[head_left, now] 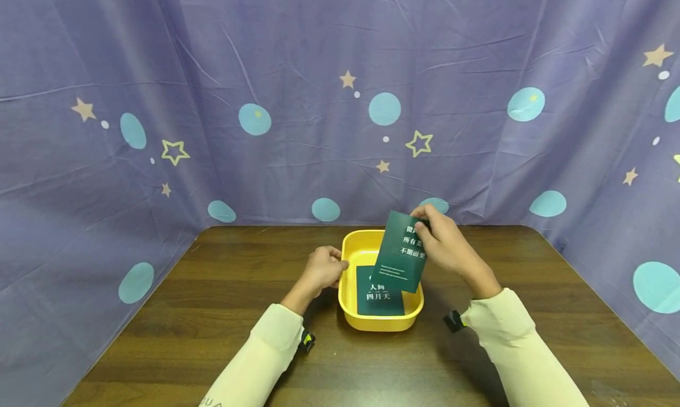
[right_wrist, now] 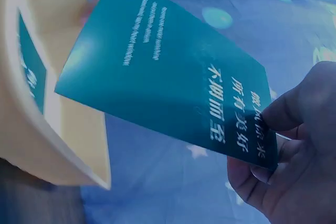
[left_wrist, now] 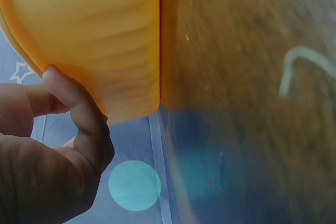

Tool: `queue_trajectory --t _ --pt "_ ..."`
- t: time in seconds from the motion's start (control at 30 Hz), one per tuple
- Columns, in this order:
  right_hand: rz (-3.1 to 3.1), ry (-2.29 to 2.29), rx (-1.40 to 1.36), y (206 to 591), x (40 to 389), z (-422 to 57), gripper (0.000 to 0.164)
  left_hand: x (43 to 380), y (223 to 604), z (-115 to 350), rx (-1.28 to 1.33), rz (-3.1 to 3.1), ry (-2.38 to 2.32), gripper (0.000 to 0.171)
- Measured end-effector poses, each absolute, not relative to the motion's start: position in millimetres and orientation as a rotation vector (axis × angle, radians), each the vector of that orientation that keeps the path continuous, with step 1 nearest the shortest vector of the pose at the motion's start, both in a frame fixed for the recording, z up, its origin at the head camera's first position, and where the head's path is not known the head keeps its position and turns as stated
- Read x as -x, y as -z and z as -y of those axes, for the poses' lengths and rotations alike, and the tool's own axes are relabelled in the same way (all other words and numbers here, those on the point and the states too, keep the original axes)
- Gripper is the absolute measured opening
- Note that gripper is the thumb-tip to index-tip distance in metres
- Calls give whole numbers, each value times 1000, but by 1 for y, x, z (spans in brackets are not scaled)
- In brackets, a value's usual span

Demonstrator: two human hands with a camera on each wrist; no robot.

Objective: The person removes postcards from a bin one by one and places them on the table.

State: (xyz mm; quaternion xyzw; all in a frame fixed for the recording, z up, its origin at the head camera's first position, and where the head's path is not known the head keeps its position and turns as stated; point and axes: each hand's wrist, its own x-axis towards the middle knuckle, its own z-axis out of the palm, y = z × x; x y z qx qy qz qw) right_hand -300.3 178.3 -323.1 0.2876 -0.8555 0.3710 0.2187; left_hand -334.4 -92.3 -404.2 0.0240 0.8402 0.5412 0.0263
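Observation:
My right hand [head_left: 444, 242] pinches a dark green card [head_left: 397, 250] with white printed characters near its upper right corner, thumb in front and fingers behind. The card is held tilted over the right side of a yellow plastic basin [head_left: 385, 323]. A second green card [head_left: 379, 305] lies flat in the basin, partly covered by the held one in the head view. At the basin's left side, my left hand [head_left: 321, 270] grips the rim between thumb and fingers. In the left wrist view, the fingers [left_wrist: 79, 103] sit right at the rim beside the basin's ribbed wall [left_wrist: 115, 51].
The basin stands on a brown wooden table [head_left: 239, 336], near the middle toward the far edge. A purple curtain [head_left: 319, 53] with stars and blue dots hangs behind and at both sides. A dark wrist strap [head_left: 306, 340] is on the left cuff, another dark device [head_left: 454, 321] by the right.

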Motion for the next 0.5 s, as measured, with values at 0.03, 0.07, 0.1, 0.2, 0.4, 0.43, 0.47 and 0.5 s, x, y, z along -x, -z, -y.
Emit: queue_trajectory --t 0.03,0.07,0.1,0.2,0.4,0.43,0.47,0.5 --pt "2358 -1029 -764 321 300 -183 15 334 404 92 -72 -2598 -1671 26" --pt "2355 -1032 -731 319 300 -187 15 334 404 92 -70 -2598 -1670 26" --pt "2351 -1027 -699 318 301 -192 16 334 403 92 -68 -2598 -1669 26" --pt "2358 -1008 -605 317 303 -206 17 333 403 92 -63 -2598 -1665 26" --pt "2434 -955 -464 320 311 -233 22 333 403 92 -64 -2606 -1659 28" --pt "2453 -950 -443 322 313 -237 22 333 403 92 -65 -2607 -1661 29" --pt "2477 -954 -425 324 315 -241 22 333 403 92 -66 -2605 -1664 29" --pt "2502 -959 -411 326 316 -245 22 333 403 92 -66 -2602 -1667 28"
